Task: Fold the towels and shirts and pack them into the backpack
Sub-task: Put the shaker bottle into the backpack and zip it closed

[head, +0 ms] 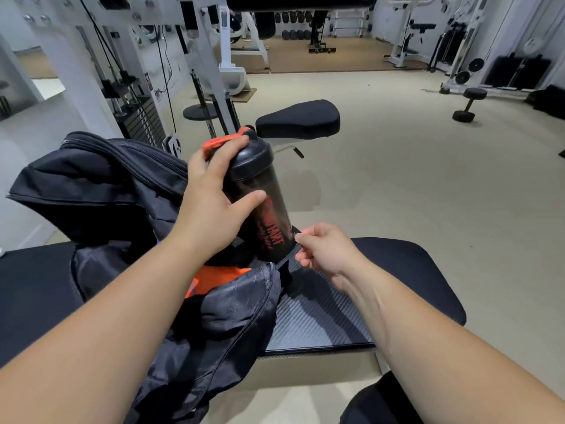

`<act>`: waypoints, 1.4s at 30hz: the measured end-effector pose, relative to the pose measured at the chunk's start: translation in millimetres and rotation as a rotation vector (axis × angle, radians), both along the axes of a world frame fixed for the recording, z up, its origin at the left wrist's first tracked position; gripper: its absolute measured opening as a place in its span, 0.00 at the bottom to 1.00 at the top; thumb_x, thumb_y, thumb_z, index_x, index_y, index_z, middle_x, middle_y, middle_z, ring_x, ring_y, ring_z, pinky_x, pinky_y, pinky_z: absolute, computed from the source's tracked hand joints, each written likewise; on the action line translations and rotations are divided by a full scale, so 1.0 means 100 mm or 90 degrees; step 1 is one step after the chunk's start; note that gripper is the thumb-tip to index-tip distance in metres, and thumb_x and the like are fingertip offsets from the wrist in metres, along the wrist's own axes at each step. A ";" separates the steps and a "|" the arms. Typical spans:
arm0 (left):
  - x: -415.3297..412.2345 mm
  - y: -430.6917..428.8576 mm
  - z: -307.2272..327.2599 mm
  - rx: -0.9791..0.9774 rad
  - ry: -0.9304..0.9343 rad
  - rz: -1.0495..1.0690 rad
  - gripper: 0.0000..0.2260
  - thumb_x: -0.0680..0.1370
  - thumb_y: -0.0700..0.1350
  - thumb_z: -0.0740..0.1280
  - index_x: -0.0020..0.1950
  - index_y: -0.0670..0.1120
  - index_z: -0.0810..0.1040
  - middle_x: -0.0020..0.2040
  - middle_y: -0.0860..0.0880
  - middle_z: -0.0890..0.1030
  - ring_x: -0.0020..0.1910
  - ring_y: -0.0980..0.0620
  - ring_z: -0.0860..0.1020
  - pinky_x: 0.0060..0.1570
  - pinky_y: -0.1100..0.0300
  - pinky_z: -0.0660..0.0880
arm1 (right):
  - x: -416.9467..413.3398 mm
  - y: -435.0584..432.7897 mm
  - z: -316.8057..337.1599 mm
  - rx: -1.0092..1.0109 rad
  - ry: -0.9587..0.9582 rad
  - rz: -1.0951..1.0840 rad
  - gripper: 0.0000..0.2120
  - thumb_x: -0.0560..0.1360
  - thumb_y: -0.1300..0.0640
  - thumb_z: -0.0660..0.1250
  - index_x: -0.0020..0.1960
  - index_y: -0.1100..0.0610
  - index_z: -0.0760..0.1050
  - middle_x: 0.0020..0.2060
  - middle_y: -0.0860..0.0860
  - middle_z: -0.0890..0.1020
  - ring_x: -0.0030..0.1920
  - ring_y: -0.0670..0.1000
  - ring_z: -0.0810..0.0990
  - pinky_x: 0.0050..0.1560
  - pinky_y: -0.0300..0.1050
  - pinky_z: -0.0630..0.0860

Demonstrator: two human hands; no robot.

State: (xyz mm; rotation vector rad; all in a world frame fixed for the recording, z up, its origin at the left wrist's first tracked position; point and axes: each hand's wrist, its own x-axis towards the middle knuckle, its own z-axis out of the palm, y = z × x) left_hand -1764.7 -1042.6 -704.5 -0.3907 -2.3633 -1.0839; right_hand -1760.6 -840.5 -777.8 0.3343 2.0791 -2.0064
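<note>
Gripping shaker bottle (pixel 260 203), left hand (pixel 211 206), right hand (pixel 324 249) pinching backpack (pixel 101 191) edge

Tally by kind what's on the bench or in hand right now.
Backpack: 1
Bottle: 1
Orange cloth, inside the backpack: 1
Total: 3
</note>
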 end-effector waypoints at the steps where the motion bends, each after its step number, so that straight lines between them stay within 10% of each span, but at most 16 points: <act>1: 0.02 0.00 -0.04 0.043 -0.006 0.035 0.35 0.72 0.46 0.77 0.74 0.64 0.66 0.71 0.50 0.64 0.66 0.67 0.64 0.65 0.81 0.54 | 0.00 -0.01 0.00 -0.006 0.001 -0.007 0.02 0.81 0.63 0.64 0.51 0.62 0.74 0.31 0.55 0.77 0.26 0.46 0.75 0.27 0.36 0.73; 10: 0.38 0.16 -0.36 0.227 -0.006 0.191 0.33 0.72 0.49 0.77 0.69 0.68 0.65 0.71 0.51 0.63 0.66 0.61 0.67 0.65 0.77 0.58 | -0.06 -0.07 -0.05 0.039 0.026 -0.055 0.04 0.81 0.64 0.64 0.46 0.60 0.75 0.30 0.55 0.78 0.28 0.48 0.75 0.27 0.39 0.73; 17: 0.39 0.13 -0.35 0.061 0.016 0.080 0.34 0.68 0.46 0.81 0.70 0.58 0.69 0.72 0.47 0.63 0.61 0.65 0.66 0.60 0.83 0.57 | -0.04 -0.09 -0.03 0.050 0.040 -0.034 0.03 0.80 0.64 0.64 0.48 0.60 0.75 0.31 0.55 0.78 0.29 0.48 0.76 0.29 0.40 0.73; 29: -0.11 -0.04 0.10 -0.161 -0.058 -0.258 0.24 0.77 0.45 0.73 0.71 0.60 0.71 0.70 0.50 0.70 0.72 0.58 0.67 0.74 0.62 0.60 | 0.01 -0.01 -0.09 -0.063 -0.018 -0.067 0.02 0.81 0.62 0.64 0.52 0.61 0.74 0.33 0.56 0.77 0.28 0.47 0.74 0.28 0.36 0.73; 33: 0.00 0.07 0.01 -0.132 -0.039 -0.178 0.24 0.77 0.46 0.73 0.71 0.59 0.73 0.68 0.53 0.69 0.69 0.66 0.66 0.72 0.69 0.59 | -0.01 -0.05 -0.09 -0.116 -0.035 -0.096 0.01 0.81 0.63 0.64 0.51 0.60 0.74 0.33 0.55 0.76 0.27 0.45 0.75 0.28 0.36 0.74; 42: 0.26 0.25 -0.30 -0.151 -0.015 0.110 0.25 0.73 0.59 0.73 0.70 0.59 0.73 0.57 0.46 0.68 0.47 0.41 0.78 0.52 0.50 0.77 | -0.06 -0.13 -0.09 -0.144 -0.040 -0.090 0.01 0.81 0.63 0.64 0.51 0.61 0.75 0.32 0.53 0.76 0.29 0.46 0.74 0.27 0.36 0.73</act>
